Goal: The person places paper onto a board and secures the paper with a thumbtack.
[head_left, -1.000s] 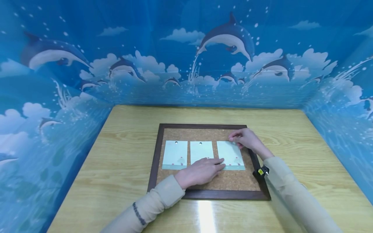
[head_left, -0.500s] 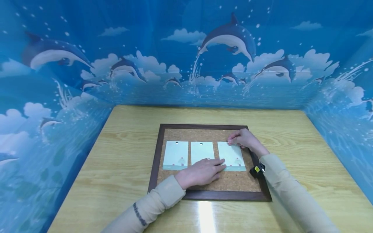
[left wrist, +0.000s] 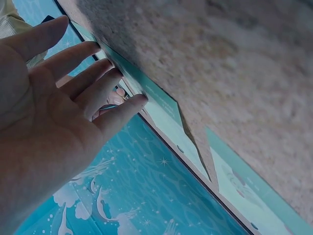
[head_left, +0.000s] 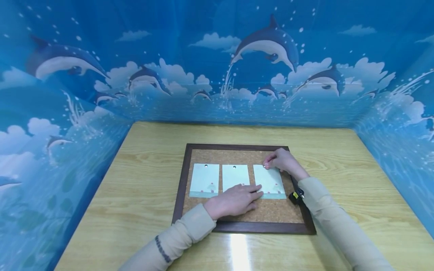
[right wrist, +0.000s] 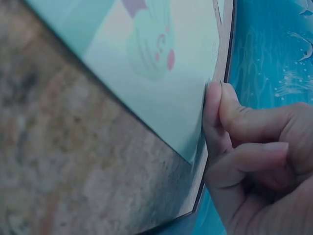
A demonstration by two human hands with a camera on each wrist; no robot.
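Three pale green sheets of notepaper lie side by side on a framed corkboard (head_left: 257, 215). Small shiny thumbtacks hold the left sheet (head_left: 203, 180) and the middle sheet (head_left: 234, 175) at their top edges. At the top edge of the right sheet (head_left: 269, 180), my right hand (head_left: 284, 162) pinches a thumbtack (head_left: 264, 166) between thumb and forefinger, mostly hidden by the fingertips. My left hand (head_left: 234, 199) lies with fingers extended, tips on the right sheet's lower left corner, covering part of the middle sheet. The left wrist view shows its fingers (left wrist: 120, 112) spread.
A dark brown frame (head_left: 261, 227) borders the board. Under it is a wood-grain table (head_left: 142, 180). A blue dolphin-print curtain (head_left: 210, 105) stands behind and at both sides. My right wrist carries a small black camera (head_left: 295, 198) close over the frame's right side.
My right hand has shifted slightly left along the right sheet's top edge, and a shiny tack shows at its fingertips. The left hand stays in place.
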